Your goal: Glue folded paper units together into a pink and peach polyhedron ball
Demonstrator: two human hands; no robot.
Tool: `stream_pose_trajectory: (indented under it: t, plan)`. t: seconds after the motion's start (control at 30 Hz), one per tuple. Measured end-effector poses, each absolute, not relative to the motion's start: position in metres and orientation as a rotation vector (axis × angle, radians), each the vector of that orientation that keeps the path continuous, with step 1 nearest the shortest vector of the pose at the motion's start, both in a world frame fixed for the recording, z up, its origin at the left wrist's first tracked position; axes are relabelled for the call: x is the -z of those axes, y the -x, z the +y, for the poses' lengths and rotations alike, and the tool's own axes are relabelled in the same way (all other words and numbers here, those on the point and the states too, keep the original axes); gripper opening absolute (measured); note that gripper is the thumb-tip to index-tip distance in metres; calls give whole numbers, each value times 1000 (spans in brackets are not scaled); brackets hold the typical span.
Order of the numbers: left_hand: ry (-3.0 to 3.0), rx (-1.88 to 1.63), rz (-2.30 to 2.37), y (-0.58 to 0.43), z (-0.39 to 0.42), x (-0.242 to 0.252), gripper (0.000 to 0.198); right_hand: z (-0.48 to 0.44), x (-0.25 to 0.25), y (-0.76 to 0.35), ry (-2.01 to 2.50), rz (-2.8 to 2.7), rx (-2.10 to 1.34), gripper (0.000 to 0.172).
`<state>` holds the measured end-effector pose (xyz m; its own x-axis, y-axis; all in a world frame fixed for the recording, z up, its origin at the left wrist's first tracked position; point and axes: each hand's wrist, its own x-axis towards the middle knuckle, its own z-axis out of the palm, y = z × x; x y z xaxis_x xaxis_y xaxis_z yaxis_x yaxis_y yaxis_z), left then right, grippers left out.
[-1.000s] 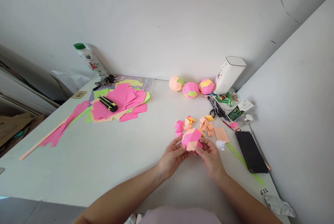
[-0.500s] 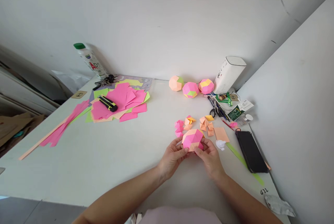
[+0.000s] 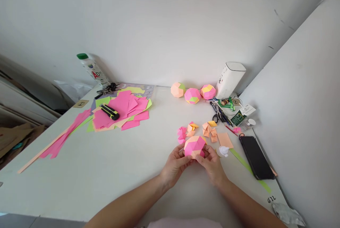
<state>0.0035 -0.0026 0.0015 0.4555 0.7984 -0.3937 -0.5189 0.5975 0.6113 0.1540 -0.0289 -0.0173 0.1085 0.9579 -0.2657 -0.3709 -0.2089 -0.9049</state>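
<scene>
Between both hands is a faceted folded-paper ball (image 3: 194, 146) in pink and peach. My left hand (image 3: 175, 162) grips its left side, thumb along the lower front edge. On the right, my right hand (image 3: 211, 163) holds it with the thumb pressed at the lower front and fingers behind. The ball's underside and the fingertips beneath it are hidden. Just beyond it lie small folded paper pieces: a pink group (image 3: 181, 134), a peach and yellow group (image 3: 191, 128), and another peach group (image 3: 209, 129). A flat peach sheet (image 3: 225, 140) and a small white object (image 3: 223, 151) lie right of my right hand.
Finished-looking paper balls (image 3: 192, 95) stand by the wall beside a white container (image 3: 230, 80). Scissors (image 3: 216, 112) and a black phone (image 3: 256, 157) lie on the right. Leftward are a pink paper pile (image 3: 124, 105), a utility knife (image 3: 109, 111), paper strips (image 3: 62, 134) and a white bottle (image 3: 93, 70).
The view has shifted slightly, so most things appear a little lower. Both hands keep hold of the paper ball; the right thumb has moved slightly along its lower front.
</scene>
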Motion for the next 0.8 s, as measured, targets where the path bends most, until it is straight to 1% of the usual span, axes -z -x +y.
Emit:
stream_pose_trajectory:
  t: [0.17,0.4,0.63,0.8]
  plan:
    - [-407,-851,694,-2,-1,0,49,-25,19,-157,1091,-729,-1513,44]
    - [-395,-802,606,0,4,3,44,-20,19,-163,970,-725,-1635,32]
    - [-365,-792,597,0,5,2,41,-19,10,-162,874,-761,-1708,29]
    - [-378,-802,590,0,5,5,40,-19,15,-164,904,-761,-1708,23]
